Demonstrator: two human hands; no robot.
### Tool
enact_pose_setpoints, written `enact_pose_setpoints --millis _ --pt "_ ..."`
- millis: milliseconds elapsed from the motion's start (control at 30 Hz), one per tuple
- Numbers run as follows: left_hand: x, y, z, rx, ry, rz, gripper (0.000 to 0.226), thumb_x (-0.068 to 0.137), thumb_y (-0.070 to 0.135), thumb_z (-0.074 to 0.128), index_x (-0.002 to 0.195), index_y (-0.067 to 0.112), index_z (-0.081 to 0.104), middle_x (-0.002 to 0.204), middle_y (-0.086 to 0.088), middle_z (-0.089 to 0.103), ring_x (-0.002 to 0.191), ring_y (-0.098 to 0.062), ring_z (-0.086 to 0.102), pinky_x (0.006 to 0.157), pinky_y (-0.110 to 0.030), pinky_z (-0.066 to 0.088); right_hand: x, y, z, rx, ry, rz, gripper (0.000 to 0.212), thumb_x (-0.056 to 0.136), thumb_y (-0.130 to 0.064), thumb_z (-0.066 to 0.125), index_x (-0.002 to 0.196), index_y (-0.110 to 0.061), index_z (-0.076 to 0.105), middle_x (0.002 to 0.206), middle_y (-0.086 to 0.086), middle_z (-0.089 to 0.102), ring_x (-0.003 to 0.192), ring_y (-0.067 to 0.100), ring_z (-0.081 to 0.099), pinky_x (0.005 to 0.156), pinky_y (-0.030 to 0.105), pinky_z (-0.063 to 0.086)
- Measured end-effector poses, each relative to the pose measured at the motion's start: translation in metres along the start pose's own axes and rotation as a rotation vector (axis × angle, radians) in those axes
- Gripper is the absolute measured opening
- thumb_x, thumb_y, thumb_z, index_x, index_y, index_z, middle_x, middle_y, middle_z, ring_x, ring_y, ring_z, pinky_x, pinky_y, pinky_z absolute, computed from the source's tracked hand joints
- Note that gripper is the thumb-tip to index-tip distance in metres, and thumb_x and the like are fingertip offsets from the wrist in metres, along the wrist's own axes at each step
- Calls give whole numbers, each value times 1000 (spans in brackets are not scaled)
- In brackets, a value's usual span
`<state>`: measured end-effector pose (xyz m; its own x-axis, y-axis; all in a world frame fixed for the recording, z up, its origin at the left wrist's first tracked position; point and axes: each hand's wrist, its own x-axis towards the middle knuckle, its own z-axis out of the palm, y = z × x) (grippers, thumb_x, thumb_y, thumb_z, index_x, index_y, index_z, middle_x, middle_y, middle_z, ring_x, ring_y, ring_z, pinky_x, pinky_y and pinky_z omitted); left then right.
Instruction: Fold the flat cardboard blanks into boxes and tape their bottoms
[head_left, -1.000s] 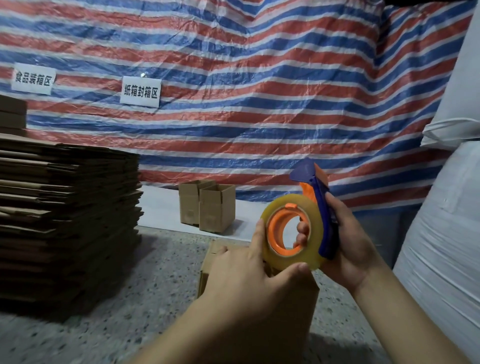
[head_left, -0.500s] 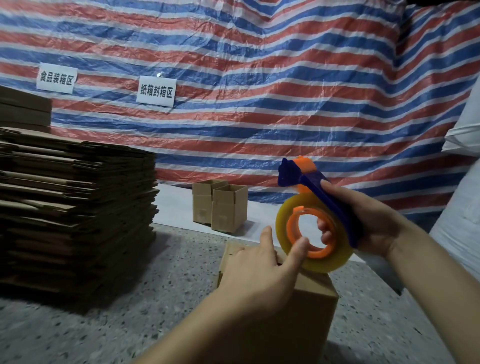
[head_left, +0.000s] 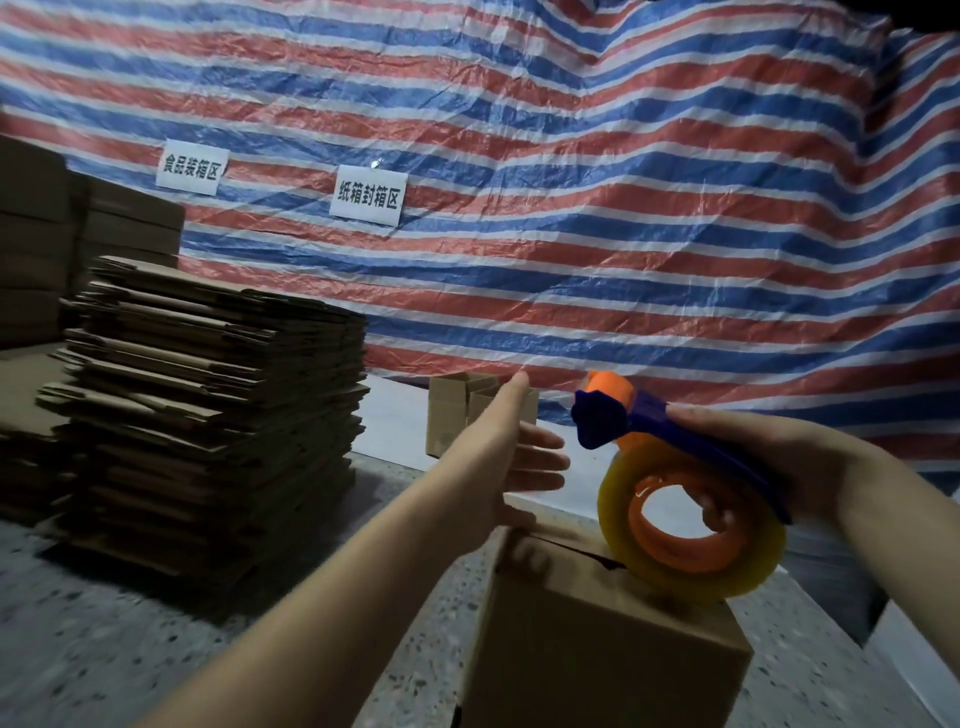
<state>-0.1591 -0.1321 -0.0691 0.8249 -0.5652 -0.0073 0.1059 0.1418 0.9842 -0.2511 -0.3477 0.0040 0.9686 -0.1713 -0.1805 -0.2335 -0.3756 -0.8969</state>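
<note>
A folded cardboard box stands in front of me on the speckled floor, its flaps closed on top with a dark seam showing. My right hand grips a blue and orange tape dispenser whose clear yellowish roll rests on the box's top at the right. My left hand hovers over the box's far left corner with fingers straight and spread, holding nothing. A tall stack of flat cardboard blanks lies to the left.
Two small open boxes stand behind by a striped red, white and blue tarp with two paper signs. More cardboard piles rise at far left. A white wrapped bundle is at right.
My left hand has let go of the tape roll and moved up and away, fingers now straight. My right hand has lowered the dispenser onto the box's top. My view has shifted right.
</note>
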Motion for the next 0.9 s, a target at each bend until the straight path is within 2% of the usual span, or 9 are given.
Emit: enact_pose_setpoints --millis 100,233,333,400,533,633,733,900 --pt "4 12 -4 95 -59 8 66 92 71 40 104 13 68 100 -5 76 98 -22 70 97 -50 47 1 -2 1 -17 -2 10 61 70 -45 74 117 -8 64 76 21 67 57 26 65 49 33 55" --pt "8 16 -2 104 -87 -13 44 97 53 49 98 14 67 90 -2 77 77 -15 72 87 -42 51 2 -2 0 -34 -3 2 58 71 -45 74 115 -8 66 80 22 67 58 28 64 50 34 56" --pt "11 17 2 114 -70 -10 33 95 46 56 90 16 69 84 1 77 75 -13 72 81 -39 54 1 -3 0 -38 -23 -1 48 73 -47 81 103 -11 74 78 21 68 58 28 65 49 34 56" --pt "11 17 4 108 -53 12 24 94 39 60 91 17 70 81 2 77 75 -12 73 75 -37 54 1 -3 0 -42 -31 -1 48 65 -49 84 96 -13 78 80 22 69 59 28 66 51 35 57" --pt "12 7 13 -12 96 118 12 96 24 61 100 17 70 84 0 77 79 -13 72 67 -30 54 1 -5 -1 -28 -49 -3 53 65 -46 85 103 -11 74 83 22 68 61 28 67 52 35 58" --pt "10 -14 31 -155 206 103 13 98 21 56 100 16 67 89 -1 75 79 -11 71 72 -34 53 1 -9 1 -66 -55 11 56 73 -46 82 111 -8 68 80 20 69 58 26 67 51 34 57" --pt "7 -30 41 -200 318 132 23 99 21 51 81 15 65 73 3 69 80 -12 67 75 -34 47 5 -15 2 -125 -64 24 63 71 -48 74 115 -4 63 76 19 69 57 24 67 51 32 57" --pt "4 -31 41 -225 378 129 25 98 20 51 78 12 65 65 1 65 81 -16 61 90 -45 50 5 -27 0 -246 -80 93 59 67 -49 82 107 -9 68 80 17 73 61 23 69 53 31 57"
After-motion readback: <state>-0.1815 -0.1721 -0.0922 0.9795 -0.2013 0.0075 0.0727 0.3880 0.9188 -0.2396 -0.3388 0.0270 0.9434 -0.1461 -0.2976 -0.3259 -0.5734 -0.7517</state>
